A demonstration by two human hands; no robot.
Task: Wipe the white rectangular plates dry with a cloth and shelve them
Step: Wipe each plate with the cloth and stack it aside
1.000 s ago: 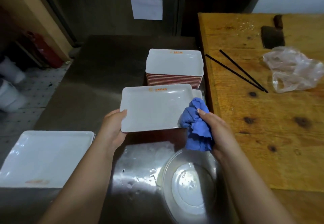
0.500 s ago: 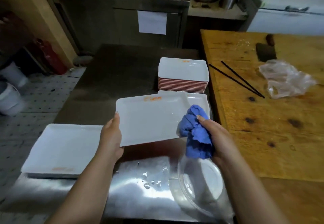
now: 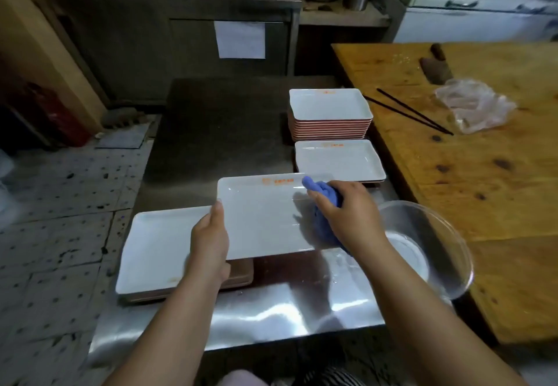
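The left hand (image 3: 211, 234) grips the near left edge of the plate (image 3: 259, 213), thumb on top, and holds it up between both hands. The right hand (image 3: 347, 213) is closed on a blue cloth (image 3: 323, 192), pressing it on the plate's right side. The plate's long side runs left to right, face up. To dry it well, the person should hold it tight and rub every corner.

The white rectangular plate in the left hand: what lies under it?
Under the held white rectangular plate: the right edge of a low stack of white plates and the steel counter. The rest beneath is covered.
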